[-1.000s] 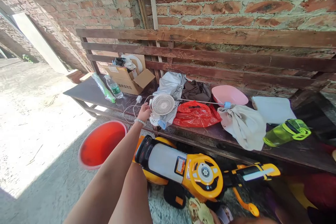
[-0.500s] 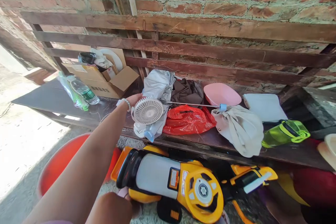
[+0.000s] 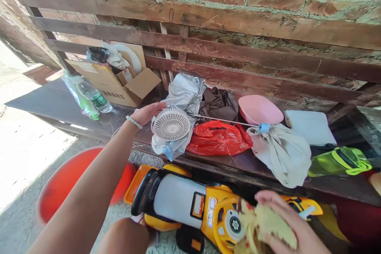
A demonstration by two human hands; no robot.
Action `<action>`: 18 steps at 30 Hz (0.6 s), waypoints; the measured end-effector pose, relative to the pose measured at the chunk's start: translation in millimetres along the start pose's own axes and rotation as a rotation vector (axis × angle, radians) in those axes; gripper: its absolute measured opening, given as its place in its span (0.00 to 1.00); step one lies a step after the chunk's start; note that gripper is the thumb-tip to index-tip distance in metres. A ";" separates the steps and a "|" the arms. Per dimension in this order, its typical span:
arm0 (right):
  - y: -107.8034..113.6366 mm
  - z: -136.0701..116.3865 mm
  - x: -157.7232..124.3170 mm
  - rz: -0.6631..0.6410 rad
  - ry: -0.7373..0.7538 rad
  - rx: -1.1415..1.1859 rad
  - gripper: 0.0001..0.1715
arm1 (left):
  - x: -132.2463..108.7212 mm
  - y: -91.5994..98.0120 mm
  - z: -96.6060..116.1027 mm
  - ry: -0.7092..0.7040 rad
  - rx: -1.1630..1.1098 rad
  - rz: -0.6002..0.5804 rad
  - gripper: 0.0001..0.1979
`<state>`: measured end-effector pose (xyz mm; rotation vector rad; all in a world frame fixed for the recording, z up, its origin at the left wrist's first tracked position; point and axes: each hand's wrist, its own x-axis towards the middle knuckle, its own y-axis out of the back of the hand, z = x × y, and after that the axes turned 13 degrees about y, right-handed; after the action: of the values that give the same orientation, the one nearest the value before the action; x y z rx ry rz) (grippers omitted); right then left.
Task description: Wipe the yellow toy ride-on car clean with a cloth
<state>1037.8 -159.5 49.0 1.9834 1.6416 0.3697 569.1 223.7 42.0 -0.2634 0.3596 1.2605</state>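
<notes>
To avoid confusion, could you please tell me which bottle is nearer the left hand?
The clear bottle beside the cardboard box; the yellow-green bottle lies far to its right.

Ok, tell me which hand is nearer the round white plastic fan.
Left. The left hand is at the fan, upper left; the right hand is farther off, lower right.

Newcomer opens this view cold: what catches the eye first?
Probably the yellow ride-on toy at bottom centre, in front of the bench, with the right hand gripping a blurred pale-yellow thing near its steering wheel. Next, the glossy red plastic bag mid-bench, and just left of it the white fan, with the left hand at its rim.
</notes>
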 end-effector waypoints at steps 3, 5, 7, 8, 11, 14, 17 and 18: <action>30.9 -53.6 131.8 -0.098 0.536 -0.410 0.19 | -35.7 -6.0 -20.6 -0.186 0.169 0.051 0.32; 29.9 -83.0 204.6 -0.110 0.621 -0.698 0.13 | -52.5 -18.6 -32.4 -0.232 0.263 0.097 0.36; 14.1 -96.5 249.3 -0.225 0.523 -0.878 0.10 | -61.5 -32.4 -39.5 -0.250 0.267 0.169 0.38; 3.5 -96.7 260.8 -0.289 0.463 -0.905 0.10 | -63.7 -37.9 -41.1 -0.243 0.256 0.207 0.38; -24.2 -81.5 265.9 -0.265 0.420 -0.944 0.14 | -66.7 -44.5 -41.9 -0.224 0.261 0.246 0.34; -31.6 -68.2 257.8 -0.067 0.372 -1.004 0.16 | -71.3 -39.8 -42.7 -0.251 0.295 0.261 0.31; -23.4 -73.8 259.9 0.067 0.299 -1.014 0.19 | -76.9 -34.8 -45.3 -0.276 0.262 0.285 0.31; -20.2 -78.7 263.3 0.096 0.275 -1.003 0.21 | -78.0 -34.1 -45.8 -0.276 0.244 0.289 0.32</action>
<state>1038.4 115.3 69.7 1.2562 1.1203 1.2560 575.9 127.9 31.5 0.1768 0.3159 1.4988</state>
